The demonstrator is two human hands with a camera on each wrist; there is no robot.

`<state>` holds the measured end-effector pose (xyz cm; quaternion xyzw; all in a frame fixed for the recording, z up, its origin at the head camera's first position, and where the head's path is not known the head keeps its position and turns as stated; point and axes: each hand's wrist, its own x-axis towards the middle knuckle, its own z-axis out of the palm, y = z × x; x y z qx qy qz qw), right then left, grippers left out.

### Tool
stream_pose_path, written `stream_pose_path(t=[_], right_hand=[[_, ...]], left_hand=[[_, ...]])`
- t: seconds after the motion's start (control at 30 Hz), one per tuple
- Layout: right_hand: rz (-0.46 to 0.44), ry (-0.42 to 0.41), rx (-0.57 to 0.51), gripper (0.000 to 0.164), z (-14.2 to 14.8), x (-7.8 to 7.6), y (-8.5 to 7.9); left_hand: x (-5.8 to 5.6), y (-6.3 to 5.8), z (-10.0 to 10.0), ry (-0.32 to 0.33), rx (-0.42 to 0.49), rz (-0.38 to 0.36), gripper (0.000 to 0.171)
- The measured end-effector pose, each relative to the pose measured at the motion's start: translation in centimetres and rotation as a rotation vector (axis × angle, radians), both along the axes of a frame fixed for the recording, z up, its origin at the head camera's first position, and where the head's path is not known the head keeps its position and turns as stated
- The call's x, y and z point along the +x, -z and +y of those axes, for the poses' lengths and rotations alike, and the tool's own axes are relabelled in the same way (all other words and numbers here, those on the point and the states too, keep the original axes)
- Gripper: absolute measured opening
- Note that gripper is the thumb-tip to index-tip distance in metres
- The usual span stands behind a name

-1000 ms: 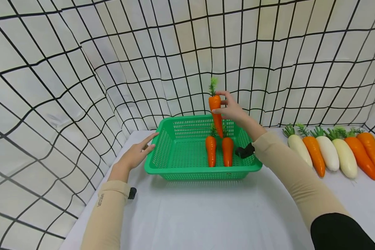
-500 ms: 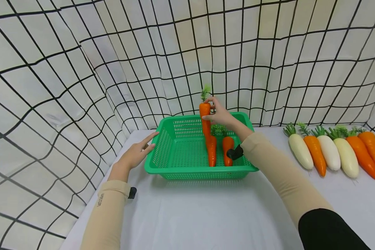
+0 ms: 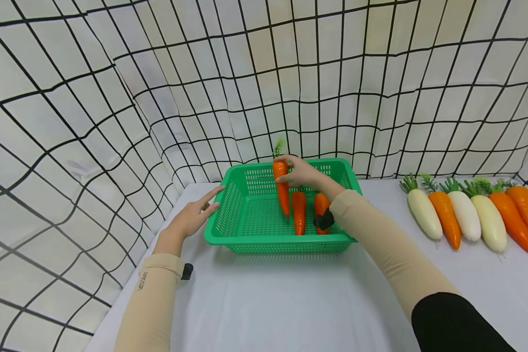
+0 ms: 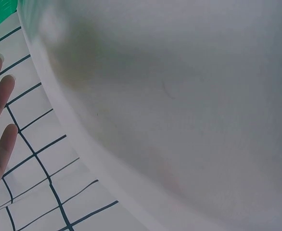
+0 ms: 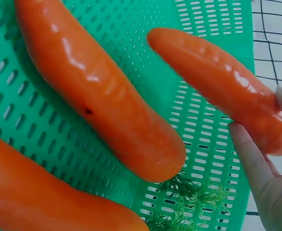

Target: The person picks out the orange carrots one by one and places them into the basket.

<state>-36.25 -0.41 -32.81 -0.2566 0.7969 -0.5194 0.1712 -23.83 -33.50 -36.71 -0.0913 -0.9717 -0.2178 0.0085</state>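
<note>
Pinched between thumb and fingers of the right hand (image 3: 303, 172): carrot (image 3: 283, 195), at the fingertips on the hand's left, near upright, leafy top up, narrow end down within the green basket (image 3: 281, 239). Lying in the basket, just beside: two more carrots (image 3: 298, 212). At the basket's left rim: left hand (image 3: 188, 219), fingers extended and loose. On the tabletop (image 3: 264, 303), to the right: three white radishes (image 3: 465, 215), three further carrots (image 3: 445, 220).

I see black netting (image 3: 318, 64) over white walls (image 3: 330, 41) beyond my hands (image 3: 302, 173), a white table (image 3: 264, 303) beneath them.
</note>
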Motion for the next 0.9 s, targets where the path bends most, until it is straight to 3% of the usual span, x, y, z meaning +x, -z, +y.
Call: stream_pose_path(t=[0.47,0.7,0.9], right_hand=[[0.053,-0.040,0.262,0.065,-0.5,0.8,0.6],[0.179,-0.078,0.456,0.061,-0.2,0.8,1.0],[0.195,-0.108,0.640,0.063,-0.1,0.8,1.3]], left_hand=[[0.1,-0.1,0.0,0.000,0.004,0.002,0.060],[0.1,-0.1,0.0,0.001,-0.005,0.004,0.060],[0.1,-0.1,0.1,-0.003,0.003,-0.008,0.060]])
